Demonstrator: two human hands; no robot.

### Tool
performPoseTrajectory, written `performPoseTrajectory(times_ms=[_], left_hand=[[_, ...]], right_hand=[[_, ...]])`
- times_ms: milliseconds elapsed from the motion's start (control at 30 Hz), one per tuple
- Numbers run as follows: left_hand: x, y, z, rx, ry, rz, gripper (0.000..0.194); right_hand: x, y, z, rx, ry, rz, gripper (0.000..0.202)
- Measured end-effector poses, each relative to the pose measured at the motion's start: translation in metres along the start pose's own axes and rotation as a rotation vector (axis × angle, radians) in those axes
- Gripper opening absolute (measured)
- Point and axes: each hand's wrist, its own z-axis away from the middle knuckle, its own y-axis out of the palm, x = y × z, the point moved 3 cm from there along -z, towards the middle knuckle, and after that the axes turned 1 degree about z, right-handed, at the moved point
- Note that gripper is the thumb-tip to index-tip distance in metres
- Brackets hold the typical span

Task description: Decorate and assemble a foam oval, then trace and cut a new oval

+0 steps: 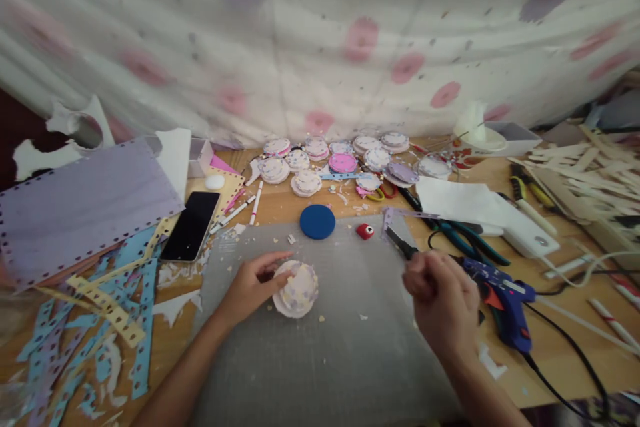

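Work surface, seen from near to far. A grey mat [325, 367] covers the near middle of the table [560, 360]. On it lies a frilled disc [300, 293]; the left hand [255, 283] rests at its left edge, thumb and fingers parted, the fingertips over the disc. The right hand [443, 297] is curled, fingers folded in; a knife [404, 244] shows just beyond its knuckles, and whether the hand grips it cannot be told. Right of this hand lies a blue glue gun [507, 300]; at the near left, cut strips [145, 320] lie in a heap. Farther back are a phone [191, 225] on the left, a blue disc [317, 221] at the mat's far edge, a small red piece with an eye [365, 231] to its right, and pliers [463, 237]. Beyond stand clustered paper discs [342, 163], before a patterned curtain [320, 47].
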Motion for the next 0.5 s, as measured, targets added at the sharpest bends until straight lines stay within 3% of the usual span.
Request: performPoseTrajectory(times_ms=[133, 267, 400, 500], left_hand=[[-0.007, 0.001, 0.011, 0.08, 0.097, -0.285, 0.034], [-0.021, -0.002, 0.018, 0.078, 0.264, -0.592, 0.036], [-0.031, -0.013, 0.025, 0.027, 0.363, -0.749, 0.036], [-0.033, -0.023, 0.035, 0.019, 0.365, -0.756, 0.031]], right_hand=[[0.023, -0.018, 0.01, -0.06, 0.142, -0.227, 0.037], [0.017, -0.007, 0.029, 0.089, 0.195, -0.146, 0.043], [0.014, 0.011, 0.049, 0.253, 0.068, 0.096, 0.038], [0.025, 0.011, 0.056, 0.317, -0.062, 0.234, 0.031]])
